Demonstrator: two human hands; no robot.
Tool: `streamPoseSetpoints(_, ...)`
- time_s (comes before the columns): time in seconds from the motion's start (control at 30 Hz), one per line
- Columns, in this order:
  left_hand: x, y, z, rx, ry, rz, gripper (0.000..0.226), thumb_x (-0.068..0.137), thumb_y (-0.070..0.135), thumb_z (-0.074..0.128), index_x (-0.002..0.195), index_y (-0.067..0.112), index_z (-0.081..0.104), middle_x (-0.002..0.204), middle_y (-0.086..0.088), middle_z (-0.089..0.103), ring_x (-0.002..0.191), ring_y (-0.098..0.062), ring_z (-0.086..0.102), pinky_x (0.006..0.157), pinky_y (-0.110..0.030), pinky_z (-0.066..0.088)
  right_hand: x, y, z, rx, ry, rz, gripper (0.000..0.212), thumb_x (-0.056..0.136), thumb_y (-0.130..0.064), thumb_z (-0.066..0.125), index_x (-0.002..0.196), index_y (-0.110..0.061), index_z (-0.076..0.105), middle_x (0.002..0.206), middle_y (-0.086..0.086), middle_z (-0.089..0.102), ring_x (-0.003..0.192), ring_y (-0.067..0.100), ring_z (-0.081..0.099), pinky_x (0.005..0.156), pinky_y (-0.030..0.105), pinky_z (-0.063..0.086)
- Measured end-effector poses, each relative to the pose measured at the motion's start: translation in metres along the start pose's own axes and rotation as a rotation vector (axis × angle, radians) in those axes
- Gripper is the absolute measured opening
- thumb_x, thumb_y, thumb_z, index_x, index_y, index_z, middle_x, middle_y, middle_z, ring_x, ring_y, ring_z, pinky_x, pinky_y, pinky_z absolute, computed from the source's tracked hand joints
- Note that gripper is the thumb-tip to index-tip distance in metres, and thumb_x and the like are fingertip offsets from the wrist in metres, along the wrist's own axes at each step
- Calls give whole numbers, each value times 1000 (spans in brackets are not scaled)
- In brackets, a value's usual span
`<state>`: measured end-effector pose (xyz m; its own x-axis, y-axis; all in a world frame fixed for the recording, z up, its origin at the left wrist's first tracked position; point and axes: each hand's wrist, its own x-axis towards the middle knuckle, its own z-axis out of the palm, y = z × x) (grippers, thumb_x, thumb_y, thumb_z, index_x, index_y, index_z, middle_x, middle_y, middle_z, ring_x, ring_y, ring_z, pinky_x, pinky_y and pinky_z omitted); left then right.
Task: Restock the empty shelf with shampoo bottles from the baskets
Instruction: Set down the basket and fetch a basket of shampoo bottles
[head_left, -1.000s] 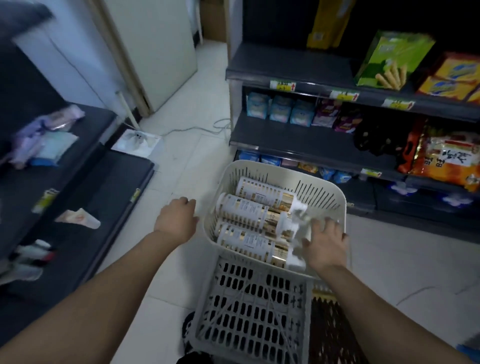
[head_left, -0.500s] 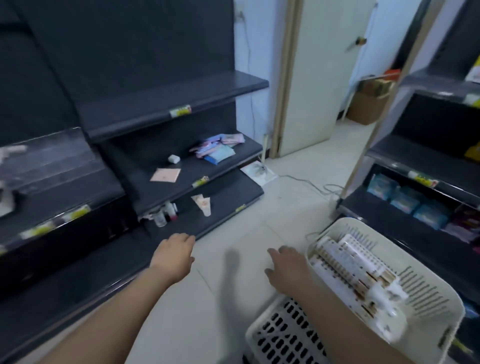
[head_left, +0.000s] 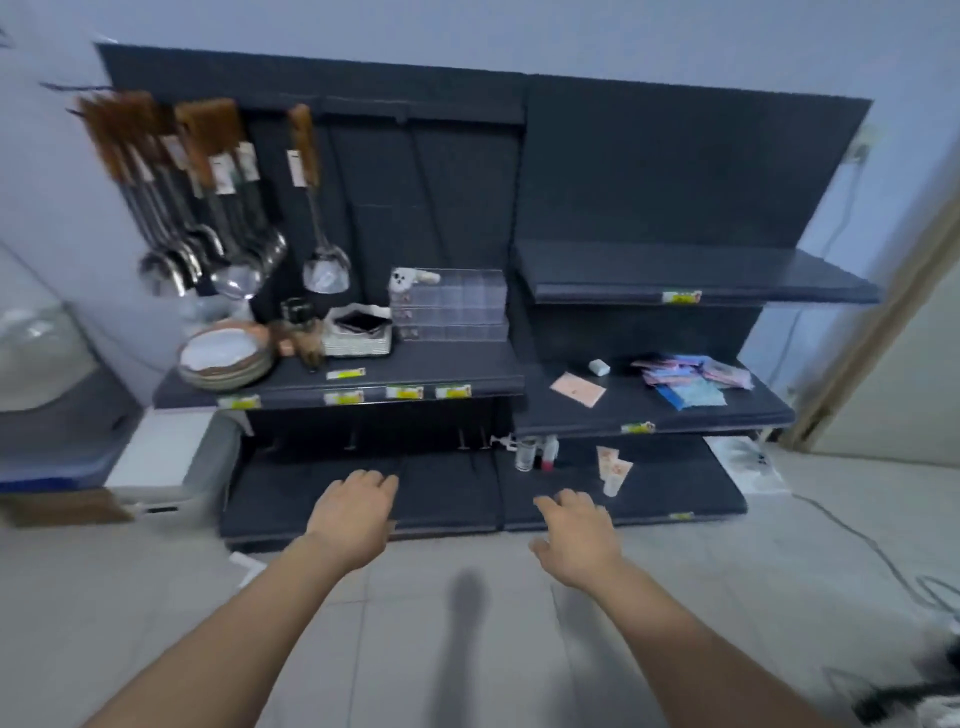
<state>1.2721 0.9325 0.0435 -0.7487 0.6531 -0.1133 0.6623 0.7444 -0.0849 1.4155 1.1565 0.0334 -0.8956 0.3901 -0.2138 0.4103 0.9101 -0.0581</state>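
A dark shelving unit fills the view ahead. Its upper right shelf (head_left: 696, 273) is bare. The bottom shelf (head_left: 452, 496) near the floor holds only a few small bottles (head_left: 537, 454) and two tubes (head_left: 613, 470). My left hand (head_left: 353, 514) hovers in front of the bottom shelf's left half, fingers apart, holding nothing. My right hand (head_left: 576, 535) is held out before the right half, also with nothing in it. No basket or shampoo bottle is in view.
Ladles (head_left: 208, 208) hang at the upper left above plates (head_left: 223, 353), a white basket (head_left: 358, 335) and clear boxes (head_left: 449, 304). The middle right shelf (head_left: 654, 410) carries packets (head_left: 691, 382) and a card. A cable (head_left: 862, 545) runs over the floor at right; a door (head_left: 904, 364) stands beyond.
My view has swung left, from the basket of bottles to the dark shelving. The basket has left the view. Both hands stay held out with nothing in them.
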Motion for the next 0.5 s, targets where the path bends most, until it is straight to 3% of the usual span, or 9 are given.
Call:
streamPoseSetpoints(0.33,-80,-191,-2,46,51,-273,40,92,29,52,129,15,44,125,-7,54,119,-27,48,91,-36,43,55,-218,-30,-58,58,-324,58,96,-44,51,147,-20,37,141,8,45,130,28,40,104,40,36)
streamPoseSetpoints(0.5,-105,-272,2,43,42,-435,41,91,30,58,128,17,47,129,-5,55,120,-26,49,93,-37,44,86,-302,-41,-97,55,-459,58,96,-45,51,147,-20,37,140,8,45,129,29,41,104,41,38)
